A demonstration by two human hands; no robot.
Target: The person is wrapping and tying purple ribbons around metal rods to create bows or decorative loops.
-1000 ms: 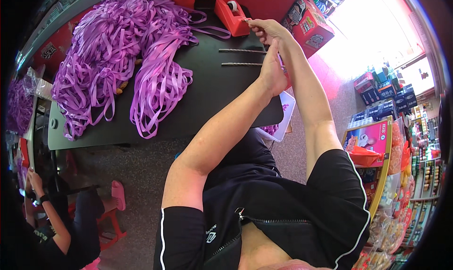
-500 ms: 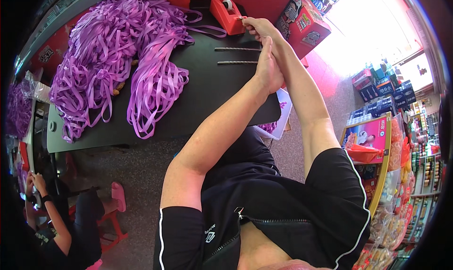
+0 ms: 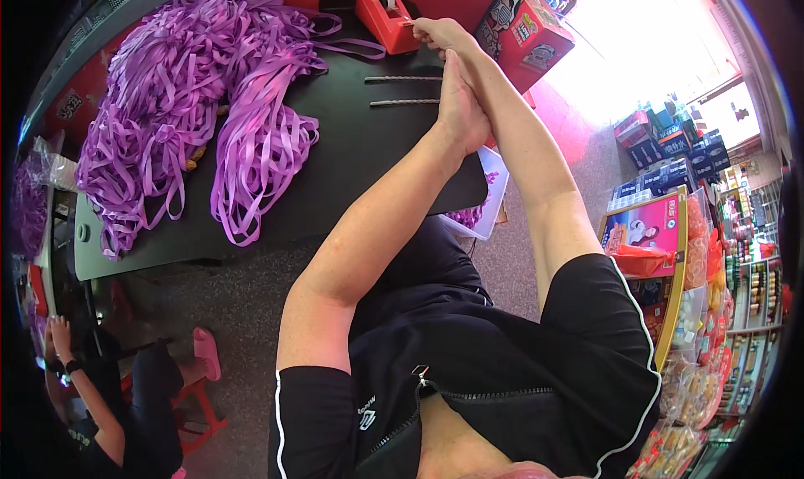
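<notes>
Tape dispenser (image 3: 390, 28), red and blocky, around a pale roll (image 3: 386, 1).

Ribbons (image 3: 167, 85) lie heaped over the left half of the tabletop (image 3: 352, 152). Right of them, a tape dispenser (image 3: 387, 27) stands by the far edge. Before it, two rods (image 3: 404, 79) lie side by side. A tub (image 3: 500, 196) holding more ribbons (image 3: 466, 218) sits below the near right corner.

I note purple ribbons (image 3: 184, 69), a black bench (image 3: 352, 148), a red tape dispenser (image 3: 392, 33), silver-grey rods (image 3: 404, 103), a black shirt (image 3: 486, 357) with white piping (image 3: 279, 412), speckled grey floor (image 3: 247, 311).
</notes>
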